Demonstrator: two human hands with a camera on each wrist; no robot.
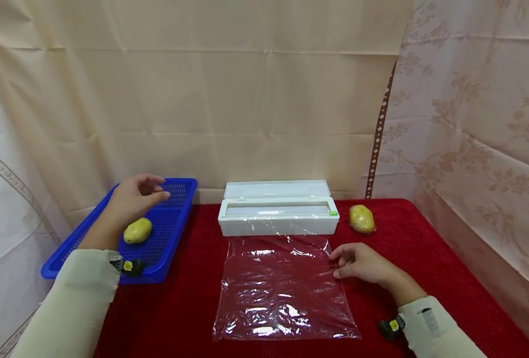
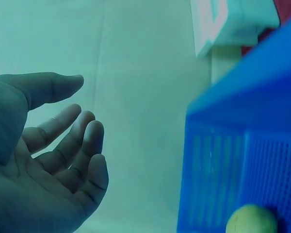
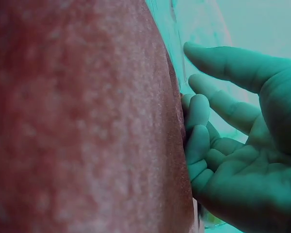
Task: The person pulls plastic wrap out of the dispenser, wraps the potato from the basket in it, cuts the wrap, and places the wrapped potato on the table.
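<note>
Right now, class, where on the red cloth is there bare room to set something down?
Two patches of red cloth: the strip between the blue basket and the clear film, and the area right of the wrapped potato. The centre is crowded: the film spreads before the white box, with the right hand at the film's right edge.

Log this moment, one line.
left hand: empty, near basket; right hand: empty, at right edge of film; film: spread before dispenser; potato: in basket; wrapped potato: right of dispenser

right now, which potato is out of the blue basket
The potato right of the white box, on the red cloth; the other potato lies in the blue basket.
</note>
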